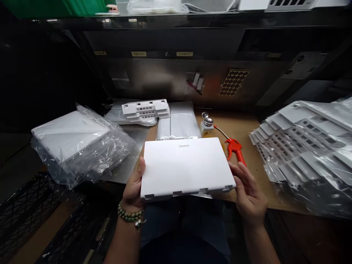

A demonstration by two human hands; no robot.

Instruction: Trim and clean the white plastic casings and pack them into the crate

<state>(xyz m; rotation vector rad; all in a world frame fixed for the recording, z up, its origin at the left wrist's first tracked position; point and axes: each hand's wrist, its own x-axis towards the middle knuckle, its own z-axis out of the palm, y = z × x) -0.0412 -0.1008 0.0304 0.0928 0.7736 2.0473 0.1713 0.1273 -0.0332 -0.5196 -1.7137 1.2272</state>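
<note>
A white plastic cover (187, 168) with upside-down HUAWEI lettering is held over the front edge of the bench, its notched edge toward me. My left hand (134, 187) grips its left side, thumb on the edge and the other fingers hidden beneath. At the right corner my right hand (247, 187) pinches the cover between thumb and curled fingers. Just beyond the cover lies a stack of clear plastic bags (178, 119). Near my right hand rests a red air blow gun (234, 147), beside a small dispenser bottle (206, 127) with its metal lid raised.
Bagged white covers (74, 135) lie at the left. Many slotted white covers (299, 143) in plastic stand along the right. Slotted white parts (147, 110) sit at the back of the brown bench top (247, 124). A metal shelf edge (165, 22) runs overhead, with a green bin (55, 7).
</note>
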